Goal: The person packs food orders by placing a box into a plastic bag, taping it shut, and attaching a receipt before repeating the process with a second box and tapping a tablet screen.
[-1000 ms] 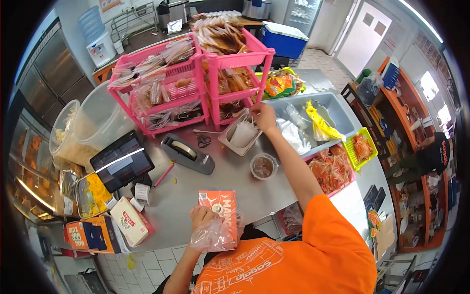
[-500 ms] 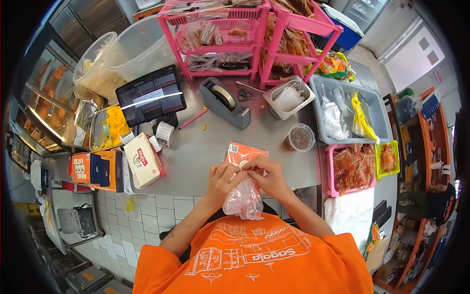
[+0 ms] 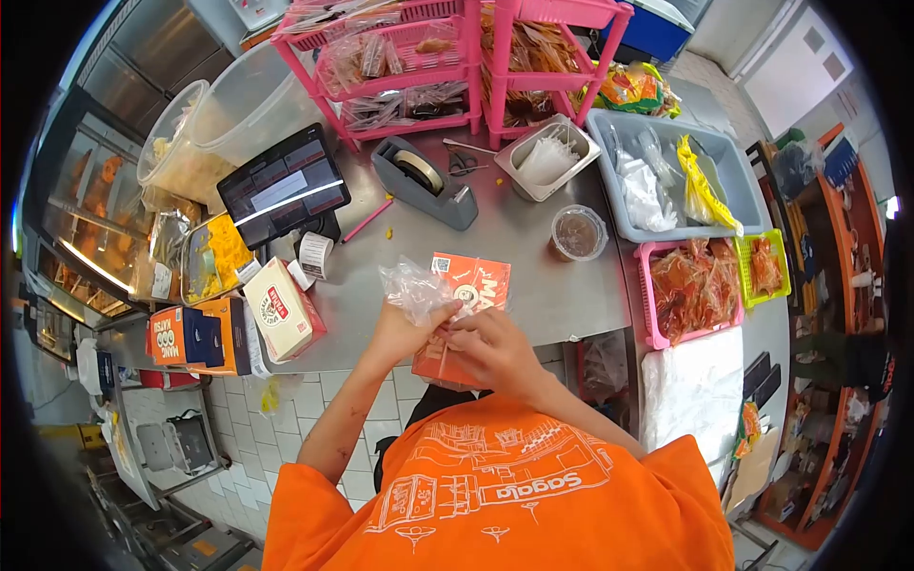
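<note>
At the counter's front edge, my left hand [image 3: 405, 331] is closed around a crumpled clear plastic bag [image 3: 415, 290], which puffs up above my fingers. The fingers of my right hand [image 3: 495, 350] are bent and pinched together at the bag's gathered end, close to my left fingertips. Exactly what they grip there is partly hidden. Under both hands lies an orange printed box [image 3: 489, 278] with a QR code at its corner; its lower part juts toward my body.
A grey tape dispenser [image 3: 447, 207], a tablet [image 3: 286, 186] and a lidded cup [image 3: 578, 233] stand on the metal counter [image 3: 381, 257]. A white box [image 3: 283, 309] sits left. Pink racks [image 3: 405, 67] rise behind; a grey bin [image 3: 666, 224] and a pink basket [image 3: 649, 328] are right.
The plastic bag, which hung below my hands toward my body, now stands up beyond my left hand over the counter. More of the orange box shows.
</note>
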### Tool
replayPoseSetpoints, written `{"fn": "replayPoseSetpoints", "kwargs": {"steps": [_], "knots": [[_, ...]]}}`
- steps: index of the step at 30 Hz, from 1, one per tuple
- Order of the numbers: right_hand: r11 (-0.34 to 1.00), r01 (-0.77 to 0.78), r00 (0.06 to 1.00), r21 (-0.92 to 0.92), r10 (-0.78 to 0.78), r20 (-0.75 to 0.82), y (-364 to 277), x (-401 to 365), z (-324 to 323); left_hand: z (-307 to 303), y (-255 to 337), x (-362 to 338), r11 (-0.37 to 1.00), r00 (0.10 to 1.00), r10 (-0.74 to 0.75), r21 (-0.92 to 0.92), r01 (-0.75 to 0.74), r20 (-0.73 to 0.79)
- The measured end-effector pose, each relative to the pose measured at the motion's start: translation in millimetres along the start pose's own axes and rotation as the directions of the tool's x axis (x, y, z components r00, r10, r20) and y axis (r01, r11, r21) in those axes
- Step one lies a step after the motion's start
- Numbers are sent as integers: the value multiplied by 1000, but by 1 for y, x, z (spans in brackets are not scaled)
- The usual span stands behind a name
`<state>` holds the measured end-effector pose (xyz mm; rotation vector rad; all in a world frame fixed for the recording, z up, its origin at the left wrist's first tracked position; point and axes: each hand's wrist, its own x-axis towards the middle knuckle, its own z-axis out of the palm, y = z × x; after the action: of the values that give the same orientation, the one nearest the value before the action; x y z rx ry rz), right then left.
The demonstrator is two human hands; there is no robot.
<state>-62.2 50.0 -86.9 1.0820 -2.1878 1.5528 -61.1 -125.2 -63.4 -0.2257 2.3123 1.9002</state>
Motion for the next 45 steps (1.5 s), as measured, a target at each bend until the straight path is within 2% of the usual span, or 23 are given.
{"fn": "replayPoseSetpoints", "kwargs": {"steps": [1, 2, 3, 4, 5, 6, 7, 8, 9, 10, 11, 15, 17, 19, 20, 22, 26, 29, 37, 39, 42, 43, 45], "knots": [[994, 31, 999, -107, -26, 45, -2, -2, 1, -1, 1, -1, 986, 993, -117, -115, 120, 31], [975, 68, 994, -213, -48, 97, -4, -3, 2, -2, -1, -1, 987, 992, -118, -109, 121, 40], [974, 63, 995, -216, -44, 92, -6, -4, 2, -3, -4, -2, 985, 992, -126, -112, 129, 29], [991, -136, 991, -2, 136, 15, -10, -6, 4, -3, -6, -3, 984, 991, -135, -118, 136, 17], [924, -311, 946, 223, 323, -20, -12, -7, 5, -2, -7, -5, 984, 991, -135, -118, 137, 22], [924, -313, 945, 221, 326, -20, -13, -6, 5, 0, -6, -8, 972, 989, -146, -182, 150, 33], [703, -552, 800, 449, 599, 46, -15, -5, 5, 1, -6, -11, 955, 986, -159, -245, 165, 46], [371, -691, 585, 621, 791, 179, -16, -3, 5, 2, -6, -14, 955, 985, -163, -244, 170, 50], [366, -692, 580, 622, 795, 177, -17, 2, 3, 5, -6, -18, 942, 973, -228, -247, 226, 23], [253, -730, 506, 635, 825, 253, -16, 7, -3, 7, -7, -21, 925, 956, -294, -253, 283, -4], [136, -757, 428, 639, 842, 328, -15, 11, -7, 8, -10, -21, 923, 954, -299, -251, 290, 2], [112, -782, 448, 613, 785, 428, -14, 9, -16, 11, -16, -22, 940, 967, -250, -250, 233, -40], [122, -822, 413, 556, 801, 434, -16, 11, -16, 12, -20, -22, 944, 968, -247, -235, 231, -44], [109, -840, 383, 531, 812, 440, -19, 17, -18, 14, -26, -21, 946, 981, -185, -280, 163, -54], [99, -856, 358, 507, 822, 443, -20, 19, -18, 14, -24, -22, 946, 981, -187, -280, 166, -50], [115, -859, 367, 499, 819, 442, -16, 17, -16, 14, -16, -23, 945, 968, -244, -241, 222, -65], [138, -868, 376, 476, 810, 451, -13, 14, -14, 15, -15, -24, 945, 968, -236, -252, 208, -88], [117, -868, 366, 483, 809, 460, -11, 14, -13, 16, -14, -23, 932, 954, -287, -255, 256, -90], [88, -883, 334, 460, 807, 487, -10, 19, -16, 18, -13, -23, 937, 961, -260, -265, 227, -96], [61, -889, 298, 454, 829, 473, -13, 23, -16, 18, -13, -23, 938, 961, -256, -265, 222, -102], [86, -866, 324, 492, 847, 422, -12, 20, -14, 17, -15, -24, 943, 972, -208, -287, 169, -110], [86, -868, 325, 489, 844, 427, -11, 20, -13, 16, -15, -25, 956, 975, -206, -231, 182, -85], [182, -836, 370, 518, 884, 287, -11, 20, -10, 13, -15, -27, 965, 975, -209, -176, 193, -73]]}}
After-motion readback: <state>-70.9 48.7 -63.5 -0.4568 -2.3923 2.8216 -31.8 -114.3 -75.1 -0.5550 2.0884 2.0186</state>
